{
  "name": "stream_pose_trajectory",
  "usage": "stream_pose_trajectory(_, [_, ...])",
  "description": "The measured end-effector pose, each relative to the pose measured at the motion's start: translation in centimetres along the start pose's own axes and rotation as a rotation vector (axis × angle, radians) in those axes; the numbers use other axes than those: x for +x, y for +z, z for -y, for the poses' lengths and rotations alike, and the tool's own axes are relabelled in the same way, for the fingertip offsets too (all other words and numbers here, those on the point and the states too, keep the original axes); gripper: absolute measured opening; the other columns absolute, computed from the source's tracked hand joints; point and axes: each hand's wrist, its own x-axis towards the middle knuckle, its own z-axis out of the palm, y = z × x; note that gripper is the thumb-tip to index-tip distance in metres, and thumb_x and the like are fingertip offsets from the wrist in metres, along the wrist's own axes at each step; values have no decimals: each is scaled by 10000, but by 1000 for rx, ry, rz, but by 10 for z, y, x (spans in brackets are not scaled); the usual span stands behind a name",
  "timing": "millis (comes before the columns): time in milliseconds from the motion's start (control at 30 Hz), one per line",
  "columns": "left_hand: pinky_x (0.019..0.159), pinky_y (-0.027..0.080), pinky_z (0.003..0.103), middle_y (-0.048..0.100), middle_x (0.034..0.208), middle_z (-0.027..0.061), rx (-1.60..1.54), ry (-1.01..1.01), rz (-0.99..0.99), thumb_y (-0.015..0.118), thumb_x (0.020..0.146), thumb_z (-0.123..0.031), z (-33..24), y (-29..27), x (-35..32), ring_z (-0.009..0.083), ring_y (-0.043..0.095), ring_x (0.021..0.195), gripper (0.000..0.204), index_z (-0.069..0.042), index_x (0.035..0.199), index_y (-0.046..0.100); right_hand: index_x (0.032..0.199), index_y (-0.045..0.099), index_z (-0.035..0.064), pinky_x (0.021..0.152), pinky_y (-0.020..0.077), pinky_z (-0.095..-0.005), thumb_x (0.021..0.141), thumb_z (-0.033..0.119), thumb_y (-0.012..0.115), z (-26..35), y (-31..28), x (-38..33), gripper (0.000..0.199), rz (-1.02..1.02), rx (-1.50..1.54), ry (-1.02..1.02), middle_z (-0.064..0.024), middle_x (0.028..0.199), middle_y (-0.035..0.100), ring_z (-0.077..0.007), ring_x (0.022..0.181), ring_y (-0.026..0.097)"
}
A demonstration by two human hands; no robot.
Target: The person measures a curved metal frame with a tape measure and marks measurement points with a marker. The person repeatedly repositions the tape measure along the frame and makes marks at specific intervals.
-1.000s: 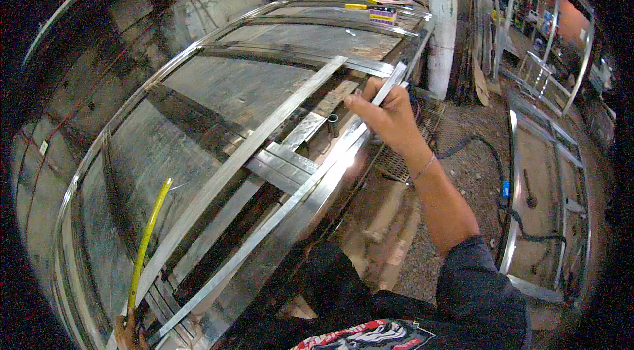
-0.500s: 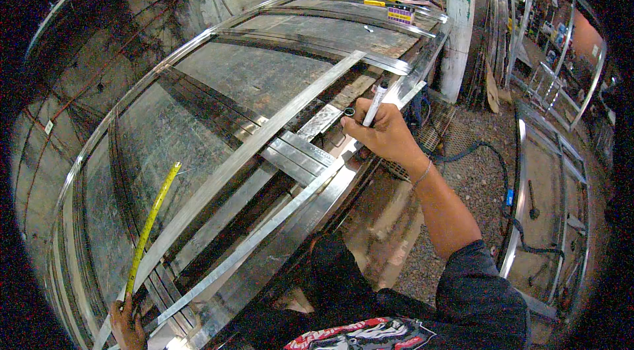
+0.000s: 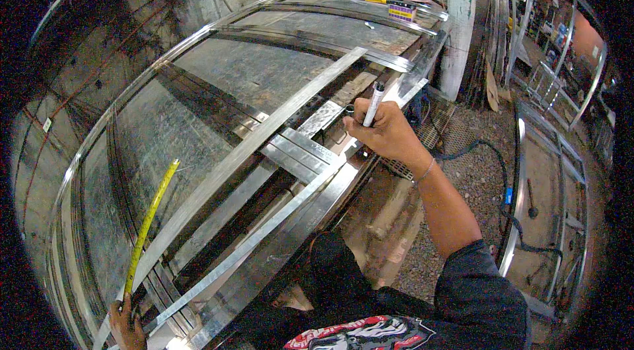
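My left hand (image 3: 127, 325) is closed at the lower left, on the near end of a yellow tape measure (image 3: 151, 218). The blade slants up and away beside a long flat metal bar (image 3: 264, 132); its case is not visible. Over the right side of the metal frame (image 3: 360, 178), my right hand (image 3: 383, 127) grips a white marker (image 3: 374, 104), dark end up. By its fingertips shows a small dark ring-shaped thing (image 3: 350, 110), which I cannot make out further. Below the bar, short metal pieces (image 3: 298, 155) lie across the frame next to a narrow metal strip (image 3: 264, 231).
A small purple and yellow box (image 3: 401, 13) sits at the table's far end. Behind it stands a tall gas cylinder (image 3: 460, 33). To the right, a dark hose (image 3: 485, 145) crosses the gravel beside another metal frame (image 3: 561, 178). A stained wall (image 3: 72, 79) borders the left.
The tape blade's far tip has shifted slightly up and left. My right hand still holds the marker and has barely moved.
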Motion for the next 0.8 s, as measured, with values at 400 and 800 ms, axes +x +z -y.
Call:
stream_pose_trajectory(400, [961,536,530,629,1266,279,-93,5,-62,676,949,-128,1,4,2,472,634,1129,564,-88,1510,646,754,531,66,583,386,-289,986,83,780,-9,-2,2,341,-114,68,13,53,696,516,-49,679,471])
stream_pose_trajectory(800, [1004,500,514,598,1297,211,-62,-16,-102,742,858,18,-9,4,-2,432,606,1163,703,-143,1531,617,724,535,69,572,365,-302,985,141,799,68,61,-7,378,30,232,30,50,682,515,-56,671,461])
